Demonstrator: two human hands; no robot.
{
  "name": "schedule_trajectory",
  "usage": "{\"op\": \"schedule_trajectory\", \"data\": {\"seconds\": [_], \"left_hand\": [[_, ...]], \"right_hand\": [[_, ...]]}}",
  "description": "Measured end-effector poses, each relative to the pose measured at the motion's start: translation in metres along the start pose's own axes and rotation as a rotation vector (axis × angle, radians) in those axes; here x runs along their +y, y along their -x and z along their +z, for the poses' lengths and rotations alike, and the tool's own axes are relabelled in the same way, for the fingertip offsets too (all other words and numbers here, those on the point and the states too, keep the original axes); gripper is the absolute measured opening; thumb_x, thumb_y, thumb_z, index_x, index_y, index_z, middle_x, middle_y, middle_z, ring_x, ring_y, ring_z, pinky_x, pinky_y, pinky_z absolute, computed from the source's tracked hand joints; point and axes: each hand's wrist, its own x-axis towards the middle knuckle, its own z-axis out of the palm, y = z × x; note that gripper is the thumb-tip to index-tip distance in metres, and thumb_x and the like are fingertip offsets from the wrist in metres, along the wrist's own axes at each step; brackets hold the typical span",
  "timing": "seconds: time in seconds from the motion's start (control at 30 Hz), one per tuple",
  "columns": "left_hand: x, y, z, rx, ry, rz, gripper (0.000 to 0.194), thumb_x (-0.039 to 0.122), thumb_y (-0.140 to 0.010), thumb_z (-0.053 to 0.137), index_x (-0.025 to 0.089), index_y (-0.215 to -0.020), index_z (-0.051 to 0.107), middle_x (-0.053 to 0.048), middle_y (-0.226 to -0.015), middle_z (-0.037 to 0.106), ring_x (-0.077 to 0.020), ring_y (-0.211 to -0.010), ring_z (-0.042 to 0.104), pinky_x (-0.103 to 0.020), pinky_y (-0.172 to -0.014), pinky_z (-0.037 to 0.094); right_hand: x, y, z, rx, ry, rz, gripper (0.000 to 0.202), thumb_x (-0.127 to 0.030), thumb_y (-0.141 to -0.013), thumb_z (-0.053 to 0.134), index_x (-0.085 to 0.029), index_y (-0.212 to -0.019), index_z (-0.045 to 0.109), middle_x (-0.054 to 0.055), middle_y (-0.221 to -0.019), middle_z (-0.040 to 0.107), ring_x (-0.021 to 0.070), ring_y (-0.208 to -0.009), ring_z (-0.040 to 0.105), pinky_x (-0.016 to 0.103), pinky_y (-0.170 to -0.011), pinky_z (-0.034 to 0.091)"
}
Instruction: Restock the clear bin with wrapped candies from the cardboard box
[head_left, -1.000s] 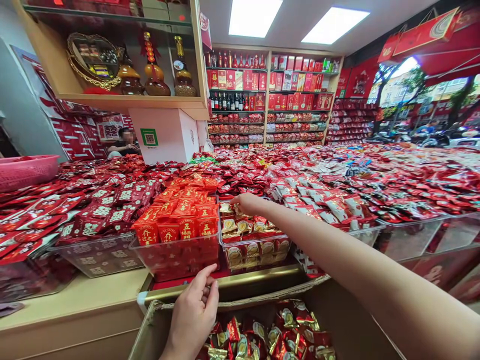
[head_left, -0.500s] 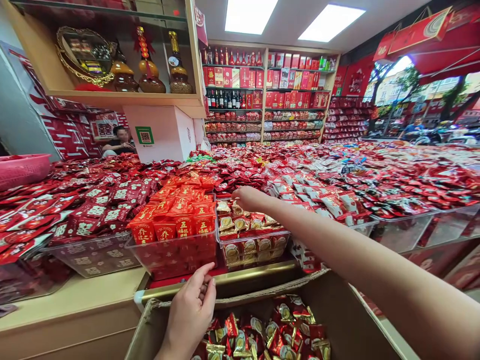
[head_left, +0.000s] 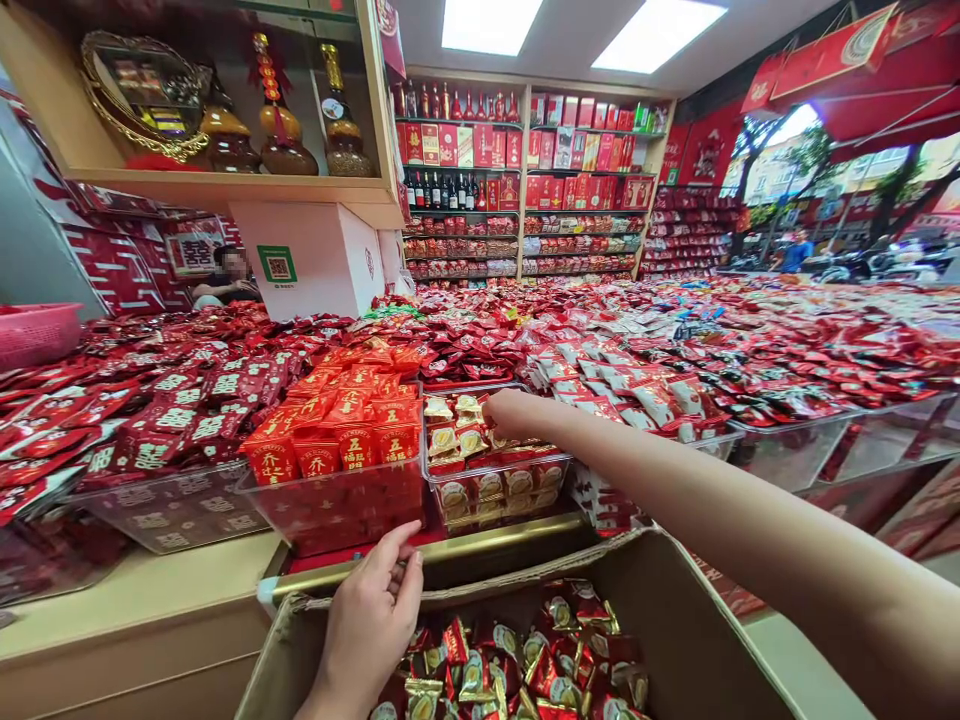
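My right hand point(head_left: 511, 414) reaches across to a clear plastic bin point(head_left: 498, 470) and rests at its right side, on the wrapped candies. Its fingers curl downward and are mostly out of sight; what they hold, if anything, is hidden. Gold-and-red wrapped candies point(head_left: 459, 440) with a round yellow picture are lined up in that bin. Near me, my left hand point(head_left: 375, 605) hovers at the far rim of an open cardboard box point(head_left: 675, 610). Its index finger and thumb are apart, with nothing seen between them. Similar candies point(head_left: 517, 660) lie loose inside the box.
To the left of the candy bin stands a bin of orange-red packets point(head_left: 352, 420); white-and-red packets point(head_left: 630, 385) are on its right. A white pillar point(head_left: 300, 262) and a shelf with gourd bottles point(head_left: 285, 150) rise behind. A person point(head_left: 225, 275) sits at the back left.
My right hand has moved right and slightly nearer within the bin, uncovering candies at its back left. My left hand stays by the box rim. The view has shifted slightly.
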Motion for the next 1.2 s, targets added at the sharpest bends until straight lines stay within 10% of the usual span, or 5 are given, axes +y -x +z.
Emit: {"op": "schedule_trajectory", "data": {"seconds": [1.2], "left_hand": [[-0.004, 0.000, 0.000, -0.004, -0.024, 0.005, 0.027, 0.032, -0.077, 0.047, 0.022, -0.101, 0.054, 0.001, -0.071, 0.063, -0.0119, -0.052, 0.056, -0.023, -0.054, 0.048]], "right_hand": [[-0.012, -0.010, 0.007, 0.153, -0.126, -0.112, 0.027, -0.031, -0.070, 0.053, -0.014, -0.089, 0.064, 0.011, -0.085, 0.065, 0.0199, -0.077, 0.059, 0.023, -0.059, 0.039]]}}
